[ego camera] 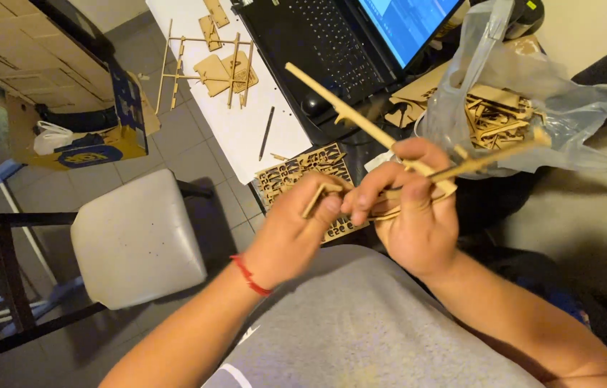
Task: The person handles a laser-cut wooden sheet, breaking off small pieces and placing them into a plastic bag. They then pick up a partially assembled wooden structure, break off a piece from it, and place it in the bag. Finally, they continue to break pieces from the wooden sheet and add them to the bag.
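My left hand (296, 230), with a red thread at the wrist, pinches a small thin wooden piece (316, 197) at its fingertips. My right hand (411, 208) grips a part-built wooden frame of long thin sticks (361, 115); one stick runs up-left over the laptop, another (504, 152) juts right. The two hands meet fingertip to fingertip above my lap. Under them lies a laser-cut wooden sheet (296, 172) with several cut-out shapes.
A black laptop (346, 43) with a lit screen stands ahead. A clear plastic bag (533, 108) of wooden pieces sits to the right. Loose wooden parts (221, 68) and a pencil (266, 133) lie on a white board. A white stool (135, 241) and cardboard boxes (45, 65) stand left.
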